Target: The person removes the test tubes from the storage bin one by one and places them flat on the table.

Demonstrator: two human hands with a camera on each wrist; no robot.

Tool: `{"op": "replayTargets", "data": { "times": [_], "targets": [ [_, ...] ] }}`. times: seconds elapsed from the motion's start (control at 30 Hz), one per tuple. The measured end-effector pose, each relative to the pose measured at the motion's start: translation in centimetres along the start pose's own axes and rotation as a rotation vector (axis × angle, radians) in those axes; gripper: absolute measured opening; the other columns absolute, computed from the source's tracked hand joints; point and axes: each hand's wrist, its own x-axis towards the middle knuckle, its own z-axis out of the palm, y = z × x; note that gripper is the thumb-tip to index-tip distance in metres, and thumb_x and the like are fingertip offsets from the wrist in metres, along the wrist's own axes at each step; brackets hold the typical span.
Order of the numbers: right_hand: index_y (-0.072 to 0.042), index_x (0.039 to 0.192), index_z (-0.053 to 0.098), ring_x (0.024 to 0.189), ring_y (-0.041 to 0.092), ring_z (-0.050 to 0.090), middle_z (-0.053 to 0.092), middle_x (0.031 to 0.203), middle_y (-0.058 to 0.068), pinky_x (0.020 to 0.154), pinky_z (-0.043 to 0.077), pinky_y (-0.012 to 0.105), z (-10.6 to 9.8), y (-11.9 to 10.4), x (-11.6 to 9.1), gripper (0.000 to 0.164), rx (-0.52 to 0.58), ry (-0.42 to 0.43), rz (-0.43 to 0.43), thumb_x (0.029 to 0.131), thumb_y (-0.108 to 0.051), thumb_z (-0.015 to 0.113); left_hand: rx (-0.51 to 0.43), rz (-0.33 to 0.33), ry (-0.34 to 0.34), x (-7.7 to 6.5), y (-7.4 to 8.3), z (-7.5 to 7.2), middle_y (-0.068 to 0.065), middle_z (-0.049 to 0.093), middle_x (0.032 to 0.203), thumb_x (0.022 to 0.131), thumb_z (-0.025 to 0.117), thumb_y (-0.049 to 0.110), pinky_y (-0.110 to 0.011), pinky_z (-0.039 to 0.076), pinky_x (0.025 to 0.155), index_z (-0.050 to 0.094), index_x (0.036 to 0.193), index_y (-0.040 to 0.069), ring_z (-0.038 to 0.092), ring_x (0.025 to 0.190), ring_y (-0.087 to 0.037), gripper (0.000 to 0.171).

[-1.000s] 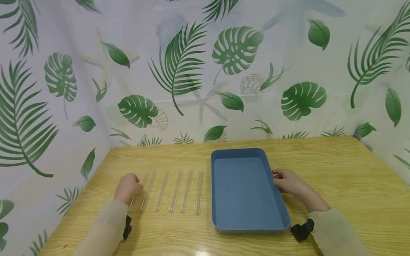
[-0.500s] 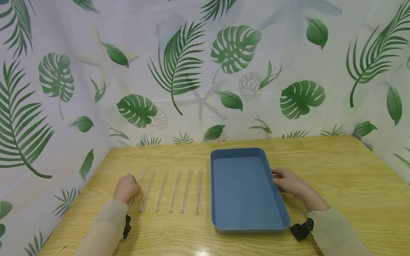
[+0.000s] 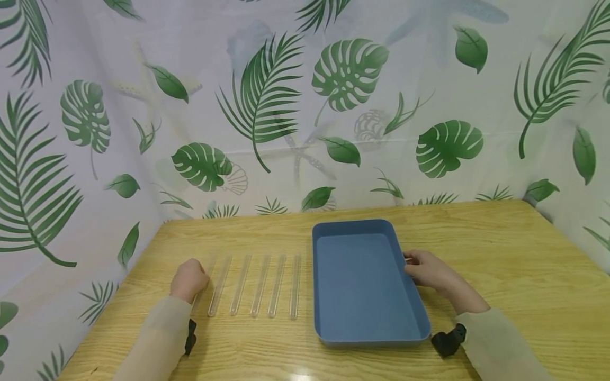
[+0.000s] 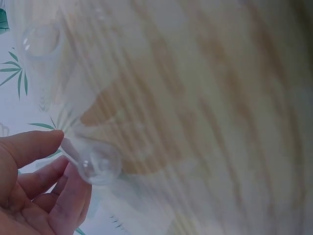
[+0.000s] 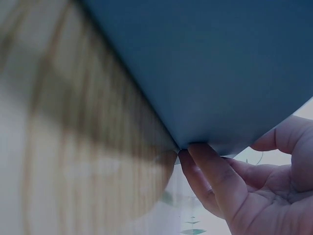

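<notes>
Several clear test tubes (image 3: 261, 286) lie in a row on the wooden table, to the left of a shallow blue tray (image 3: 364, 288). My left hand (image 3: 189, 280) is at the leftmost test tube (image 4: 100, 164), pinching it between thumb and fingers, the rounded end pointing toward the wrist camera. Part of that tube is hidden behind the hand in the head view. On the other side, my right hand (image 3: 426, 270) touches the tray's outer right wall, its fingers (image 5: 217, 176) low along the wall near the table and the thumb higher up by the rim.
The wooden table (image 3: 248, 349) runs back to a white curtain (image 3: 286, 185) printed with green leaves, which also closes off the left side. A black wrist camera (image 3: 448, 341) on the right sleeve sits close to the tray's near right corner.
My left fingers have drawn in slightly to the left at the leftmost test tube. The right hand, the tray and the other tubes stay where they were.
</notes>
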Motion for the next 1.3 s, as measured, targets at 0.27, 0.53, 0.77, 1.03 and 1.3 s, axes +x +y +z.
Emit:
{"op": "replayTargets", "data": {
  "times": [0.27, 0.53, 0.77, 1.03, 1.3],
  "targets": [
    [0.021, 0.128, 0.019, 0.108, 0.040, 0.045, 0.035, 0.122, 0.036, 0.081, 0.045, 0.041, -0.2, -0.3, 0.0, 0.049, 0.003, -0.011, 0.011, 0.090, -0.003, 0.037, -0.011, -0.011, -0.018, -0.2, 0.0, -0.4, 0.005, 0.020, 0.045, 0.074, 0.046, -0.002, -0.019, 0.020, 0.037, 0.029, 0.048, 0.013, 0.019, 0.041, -0.009, 0.035],
    [0.019, 0.130, 0.016, 0.110, 0.041, 0.043, 0.032, 0.125, 0.037, 0.081, 0.045, 0.041, -0.3, -0.2, 0.0, 0.051, 0.006, -0.032, 0.009, 0.092, -0.006, 0.037, -0.021, -0.050, -0.035, -0.2, -0.3, -0.6, 0.005, 0.022, 0.046, 0.075, 0.049, 0.000, -0.019, 0.021, 0.037, 0.031, 0.048, 0.013, 0.020, 0.041, -0.008, 0.035],
    [0.020, 0.130, 0.017, 0.108, 0.041, 0.044, 0.034, 0.123, 0.037, 0.081, 0.045, 0.043, -0.3, -0.2, 0.0, 0.050, 0.002, -0.027, -0.001, 0.091, -0.005, 0.037, -0.030, -0.054, -0.048, -0.5, -0.5, -0.8, 0.004, 0.027, 0.044, 0.078, 0.050, 0.002, -0.018, 0.024, 0.036, 0.036, 0.048, 0.011, 0.023, 0.040, -0.008, 0.034],
    [0.021, 0.129, 0.017, 0.107, 0.041, 0.044, 0.035, 0.122, 0.037, 0.080, 0.045, 0.044, -0.2, 0.1, 0.1, 0.049, -0.010, -0.015, -0.015, 0.092, -0.005, 0.036, -0.022, -0.047, -0.036, -0.4, -0.9, -0.5, 0.004, 0.026, 0.044, 0.080, 0.052, 0.005, -0.018, 0.024, 0.036, 0.035, 0.048, 0.012, 0.024, 0.039, -0.008, 0.037],
    [0.021, 0.128, 0.018, 0.104, 0.038, 0.048, 0.037, 0.120, 0.037, 0.079, 0.046, 0.043, -0.3, 1.0, 0.3, 0.054, -0.028, -0.026, -0.070, 0.091, -0.011, 0.040, -0.012, -0.026, -0.015, -0.6, -1.2, -0.2, 0.005, 0.024, 0.045, 0.081, 0.052, 0.006, -0.018, 0.022, 0.037, 0.032, 0.049, 0.013, 0.022, 0.040, -0.008, 0.038]
  ]
}}
